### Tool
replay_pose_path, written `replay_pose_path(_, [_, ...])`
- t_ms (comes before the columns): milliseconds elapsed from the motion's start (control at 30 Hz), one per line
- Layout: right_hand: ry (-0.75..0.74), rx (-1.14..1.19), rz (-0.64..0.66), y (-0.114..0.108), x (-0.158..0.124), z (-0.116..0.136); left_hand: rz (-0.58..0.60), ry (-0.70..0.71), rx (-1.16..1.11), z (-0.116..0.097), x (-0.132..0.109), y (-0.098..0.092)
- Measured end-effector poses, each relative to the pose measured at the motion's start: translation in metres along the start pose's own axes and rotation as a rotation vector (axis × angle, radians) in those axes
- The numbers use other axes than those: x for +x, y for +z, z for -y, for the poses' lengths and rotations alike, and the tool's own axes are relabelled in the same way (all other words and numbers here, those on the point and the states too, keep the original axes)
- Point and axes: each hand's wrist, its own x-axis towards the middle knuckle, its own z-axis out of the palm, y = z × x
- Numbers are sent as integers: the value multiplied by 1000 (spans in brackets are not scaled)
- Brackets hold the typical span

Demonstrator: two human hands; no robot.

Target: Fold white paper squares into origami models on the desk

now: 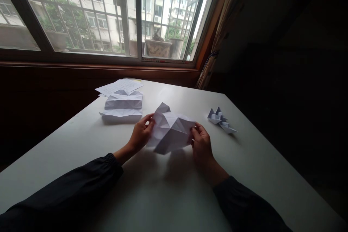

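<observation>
A creased sheet of white paper (171, 128), partly unfolded with raised flaps and ridges, is held between my two hands a little above the table. My left hand (141, 132) pinches its left edge between thumb and fingers. On the opposite side my right hand (201, 141) grips the right edge, thumb on top. The lower flap of the paper looks slightly blurred. Shadows of the paper fall on the tabletop beneath it.
The white table (114, 195) narrows toward a barred window (138, 14). Unfolded creased paper (123, 105) lies at the back left, in front of printed sheets (116, 86). Small folded paper shapes (220, 119) sit on the right. A tied curtain (212, 61) hangs beyond the table.
</observation>
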Motion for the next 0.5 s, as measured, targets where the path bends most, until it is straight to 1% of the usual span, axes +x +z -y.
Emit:
replay_pose_path(100, [-161,-203,-84,-14,12,-8,-48,104,171,-4,2,-13])
replay_pose_path(200, [-246,-375,-140,-28,22,-12,-64,236,362,-11,2,-31])
replay_pose_path(300, [-306,-470,-172,-40,29,-10,-89,336,506,-12,-1,-52])
replay_pose_path(367, [-304,-529,-144,-45,30,-8,-47,384,573,-9,-5,-65])
replay_pose_path(500, [-319,-664,-87,-46,26,-2,149,398,665,-4,-9,-84])
